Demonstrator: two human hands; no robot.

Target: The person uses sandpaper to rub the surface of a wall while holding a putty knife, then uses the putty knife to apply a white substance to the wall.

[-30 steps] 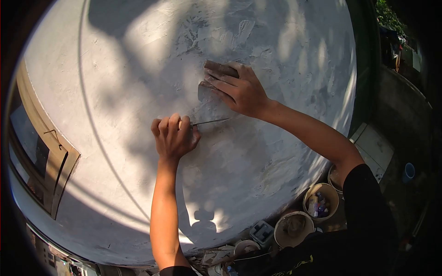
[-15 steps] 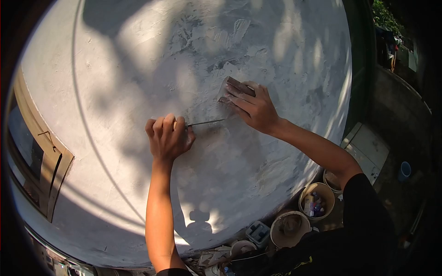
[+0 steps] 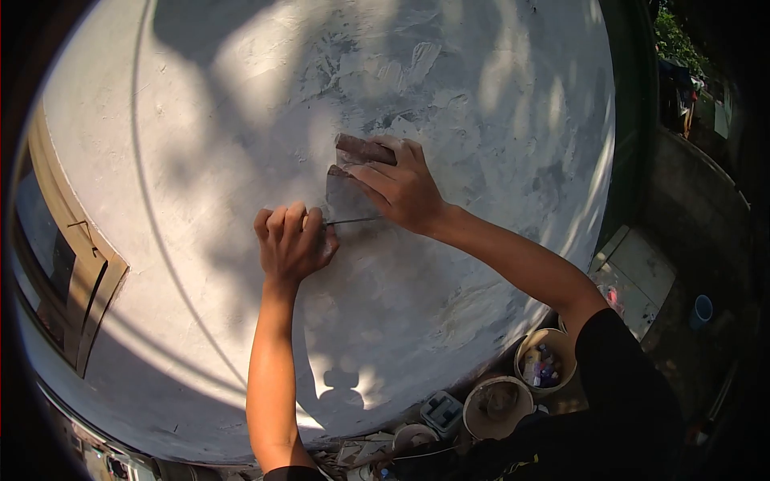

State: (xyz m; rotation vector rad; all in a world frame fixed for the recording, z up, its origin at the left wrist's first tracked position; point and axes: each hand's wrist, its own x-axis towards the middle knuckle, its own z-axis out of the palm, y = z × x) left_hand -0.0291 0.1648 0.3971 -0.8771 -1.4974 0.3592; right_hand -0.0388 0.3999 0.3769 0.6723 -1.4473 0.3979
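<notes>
My right hand (image 3: 407, 188) is closed around a plastering trowel (image 3: 365, 149) with a thick brown handle. Its greyish flat face lies against the white plastered wall (image 3: 265, 136). Lower left, my left hand (image 3: 295, 243) grips a thin dark blade (image 3: 350, 220), seen edge-on, which points right toward my right wrist. The left fingers hide that tool's handle. Both hands are close together, and the trowel sits just above the blade in this view. Rough grey patches and raised plaster marks show on the wall above them.
A wooden-framed window (image 3: 100, 264) is at the left. Along the wall's foot stand a bucket with small items (image 3: 523, 365), a bucket of a brownish mass (image 3: 475, 429) and a grey-blue container (image 3: 442, 413). A blue bucket (image 3: 702, 311) stands farther right.
My right hand has moved left with the trowel, nearer to my left hand. The left hand and its blade have stayed almost in place.
</notes>
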